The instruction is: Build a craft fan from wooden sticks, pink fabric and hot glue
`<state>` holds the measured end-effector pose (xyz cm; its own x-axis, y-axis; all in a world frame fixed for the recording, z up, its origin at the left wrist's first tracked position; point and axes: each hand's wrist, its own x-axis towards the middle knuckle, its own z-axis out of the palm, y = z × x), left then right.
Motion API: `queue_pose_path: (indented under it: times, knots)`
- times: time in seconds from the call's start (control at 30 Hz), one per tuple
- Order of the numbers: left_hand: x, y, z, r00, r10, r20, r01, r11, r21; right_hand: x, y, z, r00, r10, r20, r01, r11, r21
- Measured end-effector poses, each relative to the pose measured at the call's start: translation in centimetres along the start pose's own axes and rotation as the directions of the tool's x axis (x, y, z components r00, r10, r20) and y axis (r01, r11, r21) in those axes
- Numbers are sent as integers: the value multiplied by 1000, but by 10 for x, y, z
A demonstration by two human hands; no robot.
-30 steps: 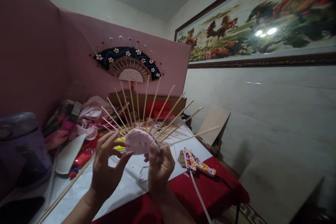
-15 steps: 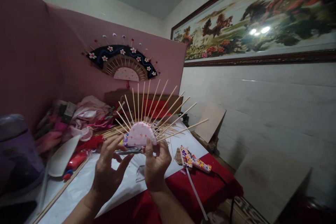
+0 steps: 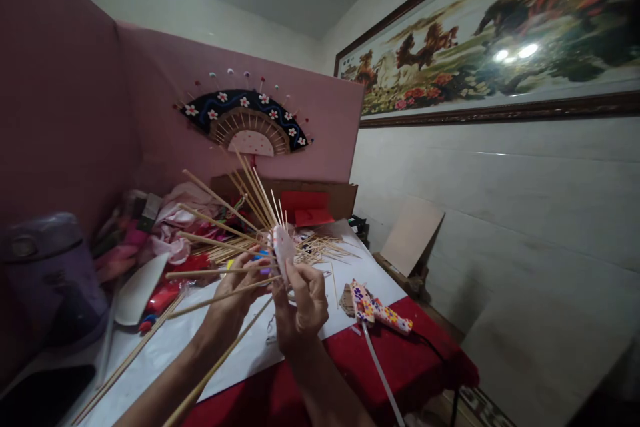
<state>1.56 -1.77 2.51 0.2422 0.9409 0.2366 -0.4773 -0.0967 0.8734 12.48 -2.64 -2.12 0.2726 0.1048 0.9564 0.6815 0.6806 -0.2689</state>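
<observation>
I hold a half-made fan (image 3: 283, 250) in front of me: a pink dotted half-disc base with several thin wooden sticks fanning out of it. It is turned edge-on, so the sticks point left and up. My right hand (image 3: 299, 307) pinches the lower edge of the base with fingers closed. My left hand (image 3: 235, 290) is behind the base among the sticks, fingers curled against them. A finished black fan with flowers (image 3: 244, 121) hangs on the pink board behind.
A white sheet (image 3: 240, 353) covers the red table. A floral-patterned glue gun (image 3: 377, 310) lies at the right. Loose sticks (image 3: 320, 250) and piled fabric (image 3: 170, 220) lie at the back. A purple jar (image 3: 45, 273) stands at the left. A framed horse picture (image 3: 500, 40) hangs on the right wall.
The fan has been turned from facing me to edge-on, so its sticks now swing leftward. My left hand went from open beside the base to curled in among the sticks.
</observation>
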Motion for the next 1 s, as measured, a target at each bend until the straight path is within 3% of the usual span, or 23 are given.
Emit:
queue_pose_path:
  times: [0.07, 0.2, 0.37, 0.5, 0.67, 0.8, 0.93, 1.0]
  knots:
    - [4, 3, 2, 989, -111, 96, 124, 982, -144, 0, 0, -1, 999, -36, 19, 37, 999, -23]
    - [18, 5, 3, 918, -300, 259, 378, 858, -346, 0, -1, -1, 993, -91, 78, 98, 991, -91]
    - [38, 3, 11, 862, -394, 318, 505, 720, -476, 0, 1, 1, 990, -127, 59, 134, 981, -143]
    - [55, -7, 14, 819, -388, 423, 560, 703, -439, 1, 4, 3, 996, -93, -3, 91, 979, -183]
    - [79, -23, 8, 800, -347, 490, 565, 711, -419, 2, 7, 5, 999, -46, -8, 43, 975, -219]
    - [99, -29, 1, 741, -360, 567, 608, 718, -338, 3, 9, 6, 999, -37, -9, 35, 975, -220]
    - [112, -33, -6, 641, -358, 679, 632, 748, -202, 0, 14, 7, 1000, -16, 4, 16, 970, -242]
    - [119, -36, -8, 630, -362, 687, 618, 769, -161, -1, 17, 8, 1000, -14, 20, 19, 961, -277]
